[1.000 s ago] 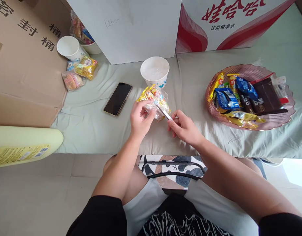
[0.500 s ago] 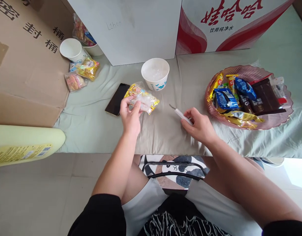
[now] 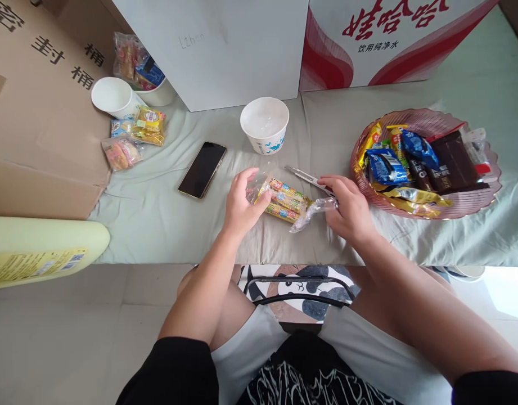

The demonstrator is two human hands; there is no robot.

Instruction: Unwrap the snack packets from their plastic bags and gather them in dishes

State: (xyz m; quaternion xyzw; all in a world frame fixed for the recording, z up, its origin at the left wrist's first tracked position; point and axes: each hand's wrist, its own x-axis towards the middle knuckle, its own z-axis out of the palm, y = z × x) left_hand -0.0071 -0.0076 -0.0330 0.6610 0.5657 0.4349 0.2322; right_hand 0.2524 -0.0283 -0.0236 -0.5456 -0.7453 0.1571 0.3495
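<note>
A clear snack packet [image 3: 287, 200] with colourful printed sticks inside lies slanted on the cloth in front of me. My left hand [image 3: 244, 203] holds its left end, thumb over the printed part and fingers around the clear film. In my right hand [image 3: 347, 209] is a slim utility knife [image 3: 308, 178], its tip pointing up and left behind the packet. The packet's crumpled clear end [image 3: 312, 214] reaches my right fingertips; whether they pinch it is hard to tell. Just beyond stands a white paper bowl [image 3: 265, 125] with clear plastic inside.
A phone [image 3: 202, 170] lies left of my left hand. At right sits a pink bowl [image 3: 427, 211] of wrapped snacks. Small snack packs [image 3: 122, 153] and a paper cup [image 3: 115, 98] are at far left by a cardboard box [image 3: 43, 129]. White boxes [image 3: 225, 62] stand behind.
The packet has come down and right, away from the phone, and now shows its printed sticks. My left hand moved right with it. My right hand, still holding the knife, has reached the packet's end.
</note>
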